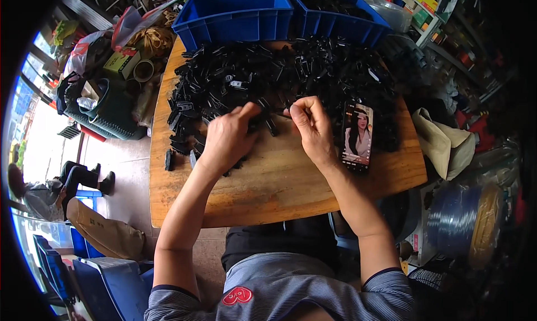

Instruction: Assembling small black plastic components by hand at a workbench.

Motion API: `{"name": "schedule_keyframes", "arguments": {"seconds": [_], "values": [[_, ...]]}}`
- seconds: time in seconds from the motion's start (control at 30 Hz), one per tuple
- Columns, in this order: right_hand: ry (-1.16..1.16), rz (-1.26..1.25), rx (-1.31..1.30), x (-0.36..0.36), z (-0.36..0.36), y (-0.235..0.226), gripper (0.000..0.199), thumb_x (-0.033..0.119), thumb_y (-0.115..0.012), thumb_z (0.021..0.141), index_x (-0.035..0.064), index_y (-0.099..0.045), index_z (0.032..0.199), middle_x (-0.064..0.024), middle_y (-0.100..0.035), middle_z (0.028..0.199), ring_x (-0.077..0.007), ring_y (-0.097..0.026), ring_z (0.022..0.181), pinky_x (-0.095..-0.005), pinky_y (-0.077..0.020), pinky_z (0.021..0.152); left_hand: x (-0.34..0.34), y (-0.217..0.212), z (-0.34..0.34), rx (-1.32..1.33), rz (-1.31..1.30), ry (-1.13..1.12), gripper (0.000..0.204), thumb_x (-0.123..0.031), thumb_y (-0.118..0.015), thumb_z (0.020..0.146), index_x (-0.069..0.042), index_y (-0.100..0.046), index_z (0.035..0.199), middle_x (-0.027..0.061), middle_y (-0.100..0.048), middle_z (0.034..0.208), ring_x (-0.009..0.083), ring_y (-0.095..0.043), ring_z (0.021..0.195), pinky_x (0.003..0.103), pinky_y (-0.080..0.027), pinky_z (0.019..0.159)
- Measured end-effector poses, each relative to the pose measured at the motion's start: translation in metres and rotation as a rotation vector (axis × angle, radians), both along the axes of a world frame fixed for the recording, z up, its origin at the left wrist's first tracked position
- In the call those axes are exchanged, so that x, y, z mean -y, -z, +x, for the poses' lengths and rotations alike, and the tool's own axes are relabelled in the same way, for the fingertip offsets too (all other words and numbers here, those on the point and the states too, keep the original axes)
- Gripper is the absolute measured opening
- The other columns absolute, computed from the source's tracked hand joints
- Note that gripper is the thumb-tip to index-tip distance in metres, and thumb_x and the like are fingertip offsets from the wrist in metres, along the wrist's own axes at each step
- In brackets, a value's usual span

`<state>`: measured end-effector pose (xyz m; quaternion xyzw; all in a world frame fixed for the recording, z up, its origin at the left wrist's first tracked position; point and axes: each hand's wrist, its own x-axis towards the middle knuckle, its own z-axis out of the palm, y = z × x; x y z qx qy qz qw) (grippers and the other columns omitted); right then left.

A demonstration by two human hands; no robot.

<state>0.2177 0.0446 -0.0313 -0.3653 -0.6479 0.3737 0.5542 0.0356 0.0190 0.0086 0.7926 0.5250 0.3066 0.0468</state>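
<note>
- While the right hand (314, 132) pinches thumb to finger, the left hand (228, 134) half-curls; can't tell what either grips
- black piece (272, 127) lies between them, just beside both, long side pointing roughly forward

Striped navy-and-pale shirt (291, 279), short sleeves (389, 296) with plain dark cuffs (174, 292), red heart patch (238, 296) bearing pale lettering; black cloth (279, 241) across the lap, bare forearms (187, 203)

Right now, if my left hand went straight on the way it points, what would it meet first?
Most likely the heap of small black parts: your left hand points away from you and slightly right, into it. Its height there is hard to judge.
</note>
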Motion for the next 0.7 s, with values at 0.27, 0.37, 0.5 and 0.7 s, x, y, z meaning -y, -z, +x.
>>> {"name": "schedule_keyframes", "arguments": {"seconds": [0.27, 0.37, 0.5, 0.7], "values": [[-0.136, -0.09, -0.097, 0.018, -0.015, -0.009, 0.013, 0.016, -0.056, 0.09, 0.0044, -0.051, 0.094, 0.0008, -0.052, 0.083, -0.0054, -0.052, 0.07, -0.0187, -0.0443, 0.062, 0.007, 0.004, 0.01, 1.216, -0.788, 0.303, 0.022, -0.006, -0.06, 0.083, 0.0, -0.055, 0.103, 0.006, -0.06, 0.086, 0.0136, -0.059, 0.08, 0.027, -0.048, 0.071], [-0.143, -0.165, -0.164, 0.016, -0.016, -0.008, 0.014, 0.015, -0.057, 0.089, 0.0037, -0.051, 0.095, -0.0015, -0.053, 0.087, -0.0073, -0.052, 0.072, -0.0189, -0.0443, 0.064, 0.005, 0.021, 0.012, 1.389, -0.781, 0.379, 0.024, -0.01, -0.063, 0.083, -0.001, -0.055, 0.104, 0.0058, -0.06, 0.09, 0.0126, -0.059, 0.083, 0.028, -0.048, 0.071], [0.095, 0.237, 0.1, 0.016, -0.02, -0.01, 0.02, 0.013, -0.057, 0.089, 0.0023, -0.053, 0.105, -0.0021, -0.055, 0.092, -0.0068, -0.051, 0.079, -0.0171, -0.0423, 0.066, 0.003, 0.023, 0.012, 1.472, -0.801, 0.245, 0.023, -0.007, -0.057, 0.085, -0.004, -0.054, 0.108, 0.0055, -0.059, 0.098, 0.0135, -0.059, 0.084, 0.028, -0.05, 0.072], [-0.025, 0.067, -0.043, 0.021, -0.016, -0.019, 0.019, 0.013, -0.056, 0.089, 0.0024, -0.057, 0.106, 0.0004, -0.054, 0.088, -0.0057, -0.05, 0.073, -0.0173, -0.0411, 0.063, 0.003, 0.021, 0.006, 1.498, -0.787, 0.429, 0.026, -0.006, -0.055, 0.086, -0.004, -0.049, 0.112, 0.0065, -0.058, 0.099, 0.0154, -0.061, 0.085, 0.034, -0.054, 0.076]]}}
